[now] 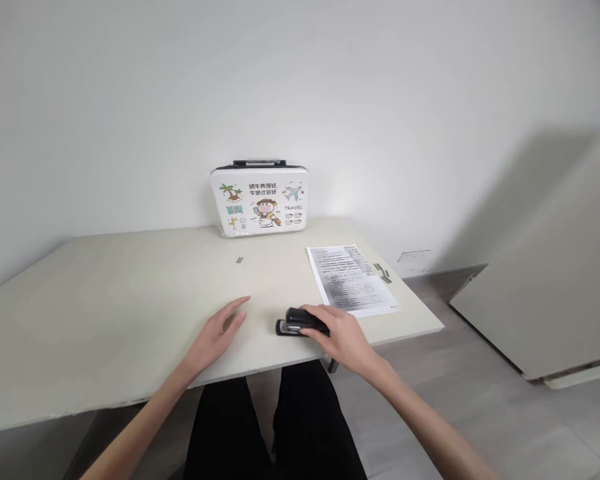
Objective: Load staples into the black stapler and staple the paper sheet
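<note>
A black stapler [294,323] lies near the table's front edge, its nose pointing left. My right hand [343,335] is closed around its rear part, which the fingers partly hide. To the left of the stapler, my left hand [219,337] hovers at or just above the tabletop with thumb and fingers apart, holding nothing. Printed paper [347,283] lies flat just beyond my right hand. Farther back, a small grey strip [239,260], perhaps staples, rests alone on the table.
A white case [265,203] with cartoon prints and a black handle stands against the wall at the back of the pale table [105,307]. Several small grey strips [383,273] lie beside the paper near the right edge. A pale panel [545,300] stands on the floor at right.
</note>
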